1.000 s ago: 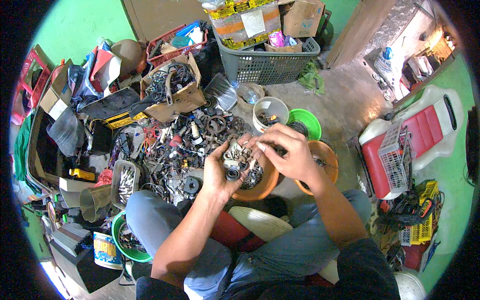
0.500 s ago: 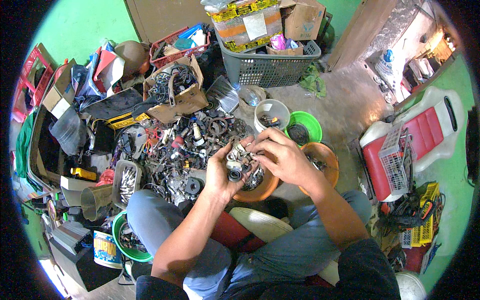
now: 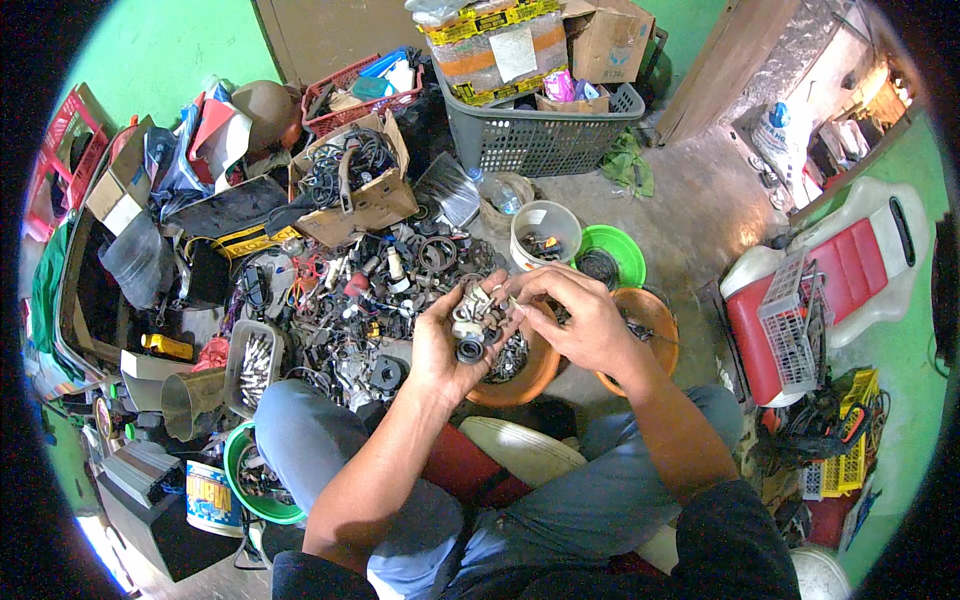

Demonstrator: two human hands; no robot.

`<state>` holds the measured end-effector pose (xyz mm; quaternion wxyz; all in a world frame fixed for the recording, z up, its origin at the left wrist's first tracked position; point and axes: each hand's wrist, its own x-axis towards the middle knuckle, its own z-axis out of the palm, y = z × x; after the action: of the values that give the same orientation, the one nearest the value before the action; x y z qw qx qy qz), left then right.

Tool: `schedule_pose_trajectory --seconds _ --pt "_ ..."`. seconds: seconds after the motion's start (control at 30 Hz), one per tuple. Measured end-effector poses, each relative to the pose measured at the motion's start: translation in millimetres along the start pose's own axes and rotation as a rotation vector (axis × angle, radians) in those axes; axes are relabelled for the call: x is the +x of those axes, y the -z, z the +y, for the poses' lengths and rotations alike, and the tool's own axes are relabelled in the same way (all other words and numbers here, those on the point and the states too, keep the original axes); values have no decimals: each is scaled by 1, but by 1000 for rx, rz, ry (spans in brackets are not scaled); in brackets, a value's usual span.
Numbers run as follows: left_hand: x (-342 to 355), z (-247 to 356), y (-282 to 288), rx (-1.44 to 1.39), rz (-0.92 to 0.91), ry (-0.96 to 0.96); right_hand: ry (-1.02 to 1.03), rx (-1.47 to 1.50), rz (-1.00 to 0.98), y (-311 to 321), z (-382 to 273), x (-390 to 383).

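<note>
Cupped palm up in front of me, my left hand (image 3: 440,345) holds a handful of small metal parts (image 3: 476,312), greyish and whitish, with a dark round ring-shaped piece (image 3: 469,349) at the near side. Close against its right side is my right hand (image 3: 572,318), its thumb and fingertips pinched together over the handful. What sits between those fingertips is too small to make out. Below both hands an orange basin (image 3: 545,375) holds more metal bits, partly hidden by my hands.
A wide heap of mixed small parts (image 3: 385,290) covers the floor ahead and left. A white bucket (image 3: 545,222), a green basin (image 3: 625,250) and another orange basin (image 3: 660,345) stand right. At left is a grey tub (image 3: 240,375) of white pieces; my knees flank the work area.
My right hand has shifted slightly, and its fingers are drawn closer together beside the handful. My left hand stays almost in place with the metal parts in it.
</note>
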<state>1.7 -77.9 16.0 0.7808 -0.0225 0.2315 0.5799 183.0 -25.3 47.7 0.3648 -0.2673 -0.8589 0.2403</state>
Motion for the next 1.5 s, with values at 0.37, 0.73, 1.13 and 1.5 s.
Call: schedule_pose_trajectory --seconds 0.37,0.73,1.13,1.5 --pt "-3 0 -5 -5 -9 2 -79 113 62 5 -13 3" --pt "0 1 -3 -61 -51 4 -57 -47 -29 17 -8 2" --pt "3 1 1 -67 -85 10 -78 -139 -185 18 0 0" --pt "3 -2 4 54 -67 27 -150 -272 -9 -5 -9 -4"
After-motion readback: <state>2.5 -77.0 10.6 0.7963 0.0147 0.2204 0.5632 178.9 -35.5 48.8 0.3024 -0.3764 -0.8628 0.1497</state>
